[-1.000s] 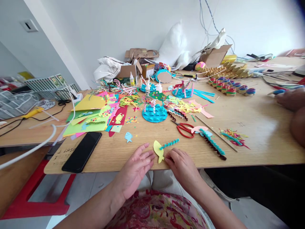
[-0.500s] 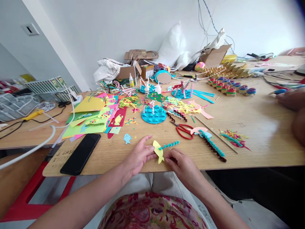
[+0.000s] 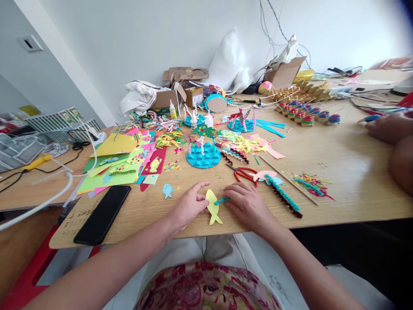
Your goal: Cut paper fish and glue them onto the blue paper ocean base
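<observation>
The right hand [image 3: 250,206] has shifted from the fish's tail to the teal stem [image 3: 221,201], its grip narrow around the free end. The left hand [image 3: 190,206] pinches the yellow fish [image 3: 213,209] by its edge, near the tabletop's [image 3: 155,219] front, so both pieces are now held.

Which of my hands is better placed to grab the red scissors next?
Probably your right: the right hand is just on the near side of the red scissors, though its fingers are on the turquoise pipe cleaner. Your left hand is farther away, at the yellow paper fish.
</observation>
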`<state>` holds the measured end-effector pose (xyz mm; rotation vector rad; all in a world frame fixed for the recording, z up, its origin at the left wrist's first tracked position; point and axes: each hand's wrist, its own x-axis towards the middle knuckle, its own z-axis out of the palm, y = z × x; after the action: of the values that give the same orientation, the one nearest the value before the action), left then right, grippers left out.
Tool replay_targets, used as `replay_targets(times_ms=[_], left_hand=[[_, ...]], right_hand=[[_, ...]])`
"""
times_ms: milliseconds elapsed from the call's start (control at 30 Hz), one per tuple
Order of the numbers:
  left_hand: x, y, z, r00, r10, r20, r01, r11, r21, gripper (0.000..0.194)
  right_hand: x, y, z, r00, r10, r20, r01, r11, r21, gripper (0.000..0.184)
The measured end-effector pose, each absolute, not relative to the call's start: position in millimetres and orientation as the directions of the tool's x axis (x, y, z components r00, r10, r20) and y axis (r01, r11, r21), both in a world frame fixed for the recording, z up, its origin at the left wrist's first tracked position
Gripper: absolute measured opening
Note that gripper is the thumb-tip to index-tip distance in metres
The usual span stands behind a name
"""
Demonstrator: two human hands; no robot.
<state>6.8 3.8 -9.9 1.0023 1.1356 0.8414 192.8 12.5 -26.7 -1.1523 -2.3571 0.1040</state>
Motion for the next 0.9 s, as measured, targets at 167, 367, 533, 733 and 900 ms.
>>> replay_targets(times_ms=[167,367,533,733,900], left_hand=[[9,1,-11,0.204,0.934,-0.293,-0.07,0.312,0.947,0.054],[10,-1,-11,0.167,0.957,-0.239,-0.186,0.269,0.945,0.057],[9,-4,-9,0.12,0.969,-0.215,-0.28,0.24,0.929,0.057],[13,-6,-11,0.072,0.981,-0.181,-0.304,0.194,0.933,0.062],[16,-5,-14,0.044,0.99,-0.137,-0.28,0.144,0.949,0.062]], right_hand=[[191,18,-32,-0.524,0.77,0.364,0.719,0.629,-0.295,0.012],[186,6,-27,-0.47,0.751,0.465,0.747,0.619,-0.244,0.017],[177,-1,-21,-0.423,0.753,0.504,0.796,0.575,-0.191,0.02],[169,-5,-21,-0.391,0.741,0.547,0.825,0.545,-0.149,0.021],[162,-8,-19,-0.372,0.742,0.559,0.845,0.52,-0.128,0.023]])
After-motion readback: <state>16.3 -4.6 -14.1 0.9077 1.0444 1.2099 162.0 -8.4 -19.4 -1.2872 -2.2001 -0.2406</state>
